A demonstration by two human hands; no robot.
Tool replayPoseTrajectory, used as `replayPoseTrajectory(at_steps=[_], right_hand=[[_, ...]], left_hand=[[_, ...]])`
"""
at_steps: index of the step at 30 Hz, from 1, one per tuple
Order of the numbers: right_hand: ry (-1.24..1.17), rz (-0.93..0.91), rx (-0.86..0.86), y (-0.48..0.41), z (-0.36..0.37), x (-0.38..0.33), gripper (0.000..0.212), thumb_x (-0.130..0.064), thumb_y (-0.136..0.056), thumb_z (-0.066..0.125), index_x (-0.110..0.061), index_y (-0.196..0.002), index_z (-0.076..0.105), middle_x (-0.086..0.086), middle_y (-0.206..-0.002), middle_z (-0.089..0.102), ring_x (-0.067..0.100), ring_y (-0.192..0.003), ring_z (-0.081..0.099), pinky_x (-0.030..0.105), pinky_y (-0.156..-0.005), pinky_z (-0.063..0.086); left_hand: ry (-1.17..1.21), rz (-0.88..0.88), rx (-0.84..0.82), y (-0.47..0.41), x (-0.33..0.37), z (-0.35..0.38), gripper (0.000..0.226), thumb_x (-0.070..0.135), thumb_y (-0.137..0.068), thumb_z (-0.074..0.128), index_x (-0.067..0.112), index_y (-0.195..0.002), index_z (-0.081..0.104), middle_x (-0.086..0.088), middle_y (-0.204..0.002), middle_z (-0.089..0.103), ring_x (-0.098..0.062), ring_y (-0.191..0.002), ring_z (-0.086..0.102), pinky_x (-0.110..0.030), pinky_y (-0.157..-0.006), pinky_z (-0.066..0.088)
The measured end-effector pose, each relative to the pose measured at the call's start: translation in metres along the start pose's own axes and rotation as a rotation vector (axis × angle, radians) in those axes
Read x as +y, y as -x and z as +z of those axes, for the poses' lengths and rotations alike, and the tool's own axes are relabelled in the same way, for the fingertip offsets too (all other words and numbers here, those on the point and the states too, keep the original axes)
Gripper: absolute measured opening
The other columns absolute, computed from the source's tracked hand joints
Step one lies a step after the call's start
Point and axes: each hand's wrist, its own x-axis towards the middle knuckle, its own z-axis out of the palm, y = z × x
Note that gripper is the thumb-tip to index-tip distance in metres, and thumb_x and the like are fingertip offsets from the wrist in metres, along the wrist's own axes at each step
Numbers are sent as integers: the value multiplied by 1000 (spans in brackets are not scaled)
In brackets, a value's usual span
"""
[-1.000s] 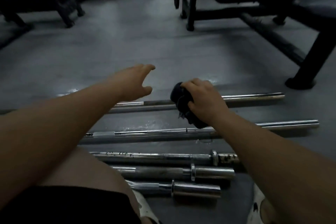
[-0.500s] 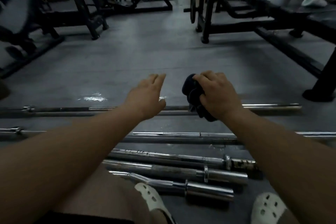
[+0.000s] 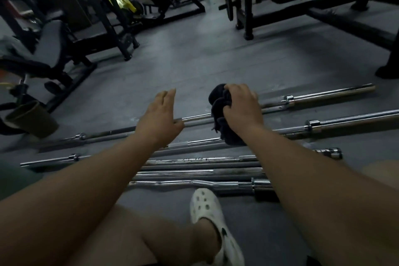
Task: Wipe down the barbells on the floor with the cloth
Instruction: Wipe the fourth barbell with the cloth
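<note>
Several chrome barbells lie side by side on the grey gym floor. The farthest barbell runs from lower left to upper right. My right hand grips a bunched dark cloth that sits on this bar's shaft. My left hand hovers over the same bar just left of the cloth, fingers straight and together, holding nothing. A second long barbell lies just behind my right wrist. Nearer me lie shorter bars, the closest a curl bar.
A weight bench and machine frames stand at the left. A black rack with a plate and a bench frame stand at the right rear. A brown cup-shaped thing lies at the left. My white clog is by the curl bar.
The view has tilted up and shows more of the room. My left hand has drawn back over the far bar. My right hand keeps the cloth on that bar.
</note>
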Motion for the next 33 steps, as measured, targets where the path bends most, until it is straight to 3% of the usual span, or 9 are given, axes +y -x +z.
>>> replayPoseTrajectory(at_steps=[5,11,14,19,22,28,33], right_hand=[[187,-147,-43,17,-19,6,56,-10,-81,61,-16,-136,54,10,-132,53,39,-113,46,47,-94,47],[321,-222,-57,-11,-6,16,55,-9,-80,63,-12,-134,56,16,-130,55,45,-114,48,50,-97,44],[320,-170,-65,-30,31,28,55,-9,-81,64,-12,-135,55,19,-132,53,45,-118,47,46,-99,41],[315,-97,-222,-43,101,46,56,-11,-81,62,-13,-136,53,18,-133,53,44,-119,47,47,-101,42],[325,-56,-269,-47,125,51,56,-13,-83,63,-14,-137,52,16,-133,52,42,-121,46,49,-98,45],[352,47,-227,-64,148,46,52,-21,-87,59,-18,-138,47,12,-134,51,37,-119,51,43,-85,45],[302,135,-166,-63,170,30,46,-19,-87,58,-13,-131,47,14,-128,52,37,-118,48,47,-89,45]], left_hand=[[-2,19,2,13,-16,-17,88,37,-90,63,24,-157,7,-4,-162,10,-31,-142,30,-47,-109,38],[-12,28,-102,4,-55,28,88,32,-89,62,27,-157,6,-2,-164,6,-33,-143,29,-46,-111,35],[-76,98,-165,-23,-78,45,90,29,-88,63,27,-157,6,-1,-164,6,-33,-143,29,-45,-110,35],[-120,197,-237,-78,-108,70,86,29,-89,63,27,-156,10,-3,-161,16,-34,-136,39,-47,-104,43],[-93,179,-323,-94,-126,96,87,30,-89,65,27,-156,9,-3,-162,14,-34,-136,40,-49,-103,45],[-97,257,-350,-122,-145,112,85,32,-90,64,27,-155,10,-2,-160,19,-33,-129,47,-47,-98,48],[-148,406,-430,-128,-151,121,88,34,-89,65,27,-156,8,-3,-161,17,-31,-132,45,-46,-98,50]])
